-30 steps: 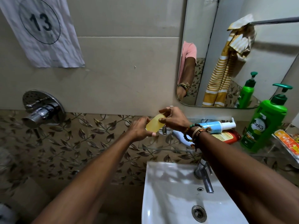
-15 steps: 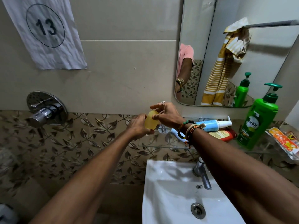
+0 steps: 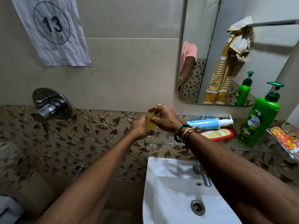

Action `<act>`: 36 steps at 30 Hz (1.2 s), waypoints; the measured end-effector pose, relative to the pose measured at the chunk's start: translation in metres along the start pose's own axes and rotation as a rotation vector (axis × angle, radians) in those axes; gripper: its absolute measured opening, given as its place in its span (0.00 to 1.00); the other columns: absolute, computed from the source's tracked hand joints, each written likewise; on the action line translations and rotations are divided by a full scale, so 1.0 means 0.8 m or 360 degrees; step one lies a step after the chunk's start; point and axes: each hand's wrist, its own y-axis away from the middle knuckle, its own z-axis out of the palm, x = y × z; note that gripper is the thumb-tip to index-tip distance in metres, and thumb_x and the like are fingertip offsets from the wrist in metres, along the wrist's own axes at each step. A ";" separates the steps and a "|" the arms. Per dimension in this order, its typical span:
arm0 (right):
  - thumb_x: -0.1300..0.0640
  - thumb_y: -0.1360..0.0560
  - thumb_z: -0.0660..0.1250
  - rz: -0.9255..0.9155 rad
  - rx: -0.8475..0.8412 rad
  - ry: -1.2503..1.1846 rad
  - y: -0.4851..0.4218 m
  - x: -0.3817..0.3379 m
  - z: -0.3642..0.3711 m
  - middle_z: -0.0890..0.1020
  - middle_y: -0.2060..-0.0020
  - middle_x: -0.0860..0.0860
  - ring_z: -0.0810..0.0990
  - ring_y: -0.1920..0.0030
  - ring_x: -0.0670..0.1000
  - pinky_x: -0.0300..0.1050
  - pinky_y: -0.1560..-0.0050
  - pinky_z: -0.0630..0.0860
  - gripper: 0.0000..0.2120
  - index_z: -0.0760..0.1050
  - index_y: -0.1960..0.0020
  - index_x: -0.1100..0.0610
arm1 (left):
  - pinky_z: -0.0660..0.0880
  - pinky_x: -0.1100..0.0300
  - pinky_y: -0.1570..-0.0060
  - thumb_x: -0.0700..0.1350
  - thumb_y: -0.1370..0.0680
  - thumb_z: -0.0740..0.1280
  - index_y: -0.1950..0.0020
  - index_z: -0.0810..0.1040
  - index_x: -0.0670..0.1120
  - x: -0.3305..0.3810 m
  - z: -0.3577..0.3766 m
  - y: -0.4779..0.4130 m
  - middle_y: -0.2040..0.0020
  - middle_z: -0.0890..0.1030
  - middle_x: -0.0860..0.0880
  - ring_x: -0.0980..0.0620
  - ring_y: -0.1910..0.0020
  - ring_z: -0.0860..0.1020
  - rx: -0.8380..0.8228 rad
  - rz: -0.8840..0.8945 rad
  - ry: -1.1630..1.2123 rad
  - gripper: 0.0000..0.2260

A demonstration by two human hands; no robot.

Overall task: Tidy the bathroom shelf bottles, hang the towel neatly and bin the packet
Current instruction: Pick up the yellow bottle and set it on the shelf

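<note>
A small translucent yellow bottle point(image 3: 151, 124) stands upright at the left end of the glass shelf point(image 3: 161, 143), gripped between the left hand point(image 3: 140, 129) and the right hand point(image 3: 164, 119), whose fingers curl around its top

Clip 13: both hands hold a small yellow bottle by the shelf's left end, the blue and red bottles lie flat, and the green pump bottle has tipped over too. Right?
Not quite. In the head view the green pump bottle stands upright on the glass shelf, not tipped over. The rest holds: the left hand and right hand hold the small yellow bottle, and the blue bottle and red bottle lie flat.
</note>
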 end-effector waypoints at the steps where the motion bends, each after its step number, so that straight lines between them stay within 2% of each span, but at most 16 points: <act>1: 0.62 0.27 0.69 0.0011 0.0009 0.0011 0.000 -0.001 0.002 0.82 0.43 0.55 0.81 0.46 0.53 0.50 0.48 0.81 0.20 0.77 0.35 0.55 | 0.76 0.46 0.43 0.45 0.32 0.78 0.34 0.70 0.47 0.000 0.001 0.001 0.39 0.77 0.44 0.43 0.40 0.75 0.0008 0.0000 0.0011 0.30; 7: 0.60 0.28 0.68 0.0039 0.0097 0.0109 0.001 -0.002 0.010 0.83 0.45 0.56 0.82 0.48 0.54 0.50 0.47 0.81 0.20 0.77 0.36 0.55 | 0.77 0.45 0.44 0.47 0.32 0.78 0.38 0.73 0.48 -0.001 0.009 0.006 0.43 0.79 0.46 0.44 0.44 0.78 0.0039 -0.0008 0.0202 0.25; 9: 0.59 0.27 0.68 0.0057 0.0121 0.0124 0.001 -0.001 0.012 0.83 0.45 0.56 0.81 0.48 0.54 0.49 0.48 0.81 0.19 0.77 0.36 0.55 | 0.77 0.51 0.51 0.48 0.32 0.78 0.39 0.73 0.49 0.001 0.011 0.007 0.46 0.79 0.49 0.47 0.47 0.77 0.0067 0.0004 0.0207 0.25; 11: 0.59 0.27 0.68 0.0060 0.0148 0.0137 0.001 0.000 0.014 0.83 0.46 0.55 0.81 0.49 0.54 0.46 0.49 0.81 0.19 0.77 0.37 0.56 | 0.72 0.58 0.60 0.49 0.32 0.78 0.41 0.75 0.50 0.004 0.012 0.007 0.49 0.79 0.50 0.49 0.51 0.76 0.0136 0.0005 0.0178 0.23; 14: 0.59 0.28 0.69 0.0044 0.0171 0.0150 0.002 0.000 0.015 0.84 0.47 0.56 0.82 0.50 0.54 0.44 0.51 0.80 0.18 0.78 0.37 0.57 | 0.72 0.60 0.64 0.46 0.30 0.76 0.45 0.78 0.49 0.006 0.014 0.005 0.50 0.82 0.47 0.48 0.55 0.78 0.0163 0.0005 0.0146 0.15; 17: 0.58 0.28 0.71 0.0044 0.0179 0.0167 0.001 0.002 0.016 0.84 0.48 0.56 0.82 0.52 0.52 0.39 0.55 0.78 0.18 0.79 0.38 0.57 | 0.79 0.52 0.56 0.44 0.27 0.73 0.48 0.77 0.48 0.005 0.019 0.004 0.50 0.82 0.46 0.47 0.53 0.80 0.0124 0.0001 0.0154 0.10; 21: 0.55 0.27 0.72 0.0046 0.0166 0.0146 0.000 0.005 0.018 0.84 0.48 0.55 0.80 0.55 0.49 0.32 0.62 0.72 0.18 0.79 0.38 0.57 | 0.80 0.48 0.50 0.43 0.28 0.74 0.47 0.78 0.46 0.004 0.019 0.004 0.50 0.82 0.46 0.45 0.51 0.80 0.0086 -0.0006 0.0191 0.11; 26: 0.52 0.28 0.74 0.0068 0.0158 0.0138 -0.005 0.006 0.019 0.84 0.49 0.54 0.80 0.55 0.48 0.38 0.58 0.75 0.19 0.79 0.39 0.56 | 0.80 0.48 0.49 0.41 0.30 0.74 0.49 0.81 0.47 0.005 0.011 0.003 0.52 0.84 0.46 0.45 0.51 0.81 -0.0007 -0.0016 0.0246 0.10; 32: 0.53 0.27 0.74 0.0070 0.0072 0.0072 -0.006 0.009 0.019 0.83 0.46 0.54 0.81 0.50 0.50 0.40 0.52 0.79 0.21 0.76 0.36 0.57 | 0.78 0.45 0.45 0.40 0.28 0.72 0.47 0.80 0.46 0.003 0.009 0.001 0.51 0.83 0.45 0.44 0.49 0.80 -0.0115 -0.0028 0.0318 0.10; 36: 0.53 0.27 0.73 0.0082 0.0032 0.0015 -0.005 0.011 0.021 0.83 0.46 0.54 0.81 0.51 0.49 0.36 0.56 0.76 0.22 0.75 0.35 0.57 | 0.79 0.48 0.48 0.40 0.29 0.72 0.53 0.80 0.48 0.002 0.006 0.000 0.54 0.83 0.45 0.45 0.51 0.80 -0.0148 -0.0020 0.0334 0.07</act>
